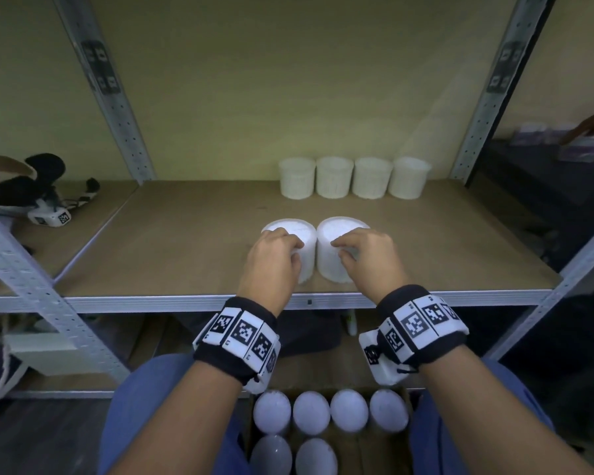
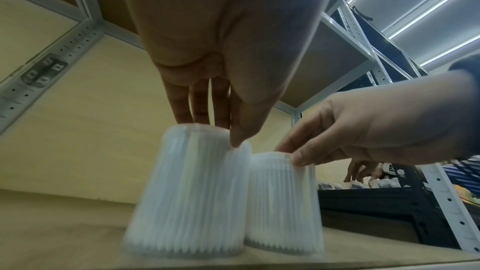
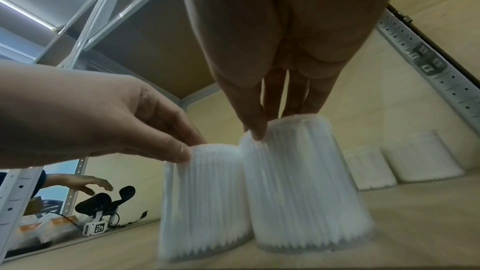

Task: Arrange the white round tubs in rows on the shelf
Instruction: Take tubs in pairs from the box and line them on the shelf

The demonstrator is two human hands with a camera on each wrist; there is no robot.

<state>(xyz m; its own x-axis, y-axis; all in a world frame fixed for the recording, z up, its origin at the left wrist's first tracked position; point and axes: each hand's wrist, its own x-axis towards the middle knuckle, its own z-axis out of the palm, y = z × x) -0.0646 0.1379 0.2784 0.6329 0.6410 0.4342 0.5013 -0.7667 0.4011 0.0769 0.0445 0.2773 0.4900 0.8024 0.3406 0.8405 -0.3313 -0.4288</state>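
Down by the person's knees sits a cardboard box (image 1: 414,437) with six more white tubs (image 1: 311,412) waiting in it, below and behind both wrists. Above it, the left hand (image 1: 271,257) pinches the top rim of the left tub (image 1: 297,234), thumb on the near edge and fingers over the lid; the right hand (image 1: 367,255) holds the right tub (image 1: 340,231) the same way. The two tubs stand upright, touching side by side, on the front part of the shelf (image 1: 186,234), each directly under its own hand.

What matters next is straight ahead: beyond the fingertips, along the back wall, stands a row of four tubs (image 1: 354,178), offset toward the right hand's side. I'd guess the held pair goes forward to begin a second row just in front of it, the right hand being the nearer to that row.
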